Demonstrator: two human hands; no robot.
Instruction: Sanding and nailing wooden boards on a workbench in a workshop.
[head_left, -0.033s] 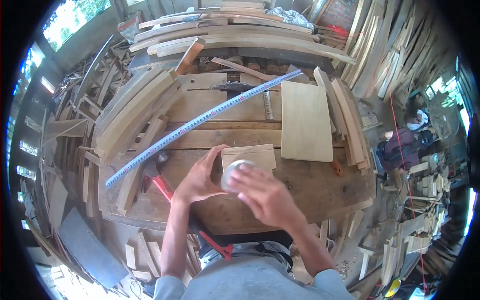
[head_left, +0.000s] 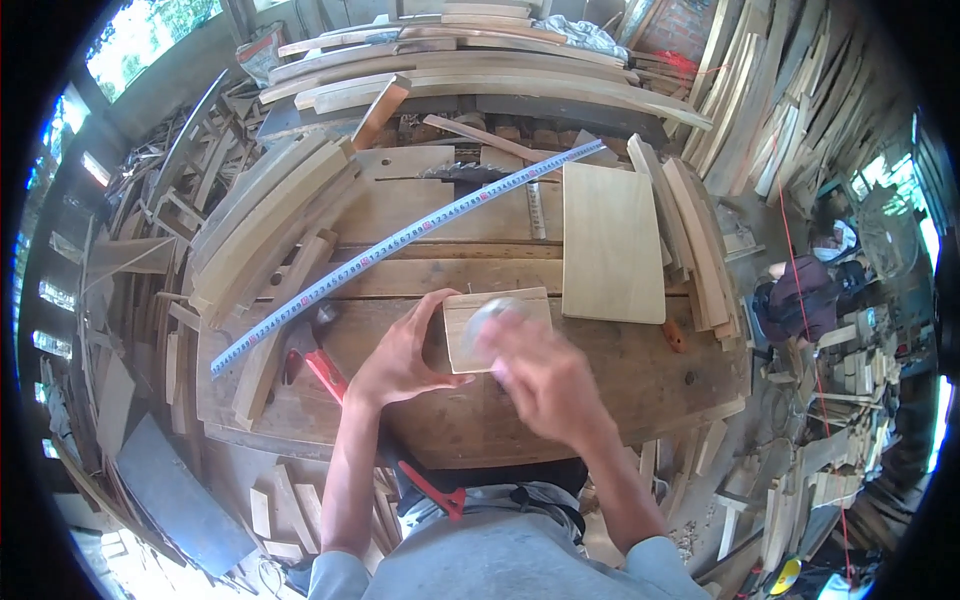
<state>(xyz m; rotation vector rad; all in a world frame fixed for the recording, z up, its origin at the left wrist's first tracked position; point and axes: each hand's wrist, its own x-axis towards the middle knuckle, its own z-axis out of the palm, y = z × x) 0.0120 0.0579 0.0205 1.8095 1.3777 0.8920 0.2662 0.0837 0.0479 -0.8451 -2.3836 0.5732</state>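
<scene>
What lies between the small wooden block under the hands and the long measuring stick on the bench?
In the head view, only bare bench planks lie between the small wooden block and the long measuring stick; nothing else sits there.

Wooden workbench with a saw blade poking up through its top near the far edge. Long metal ruler lies diagonally across the bench, from front left to far right. Flat rectangular pale board on the right part of the bench, just beside a stack of narrow strips along the right edge. Curved wooden slats piled on the left side. Red-handled tool on the bench's front left, near the ruler. Long planks stacked behind the bench. Scrap offcuts on the floor lower left. Another person sits far right, well apart.
</scene>
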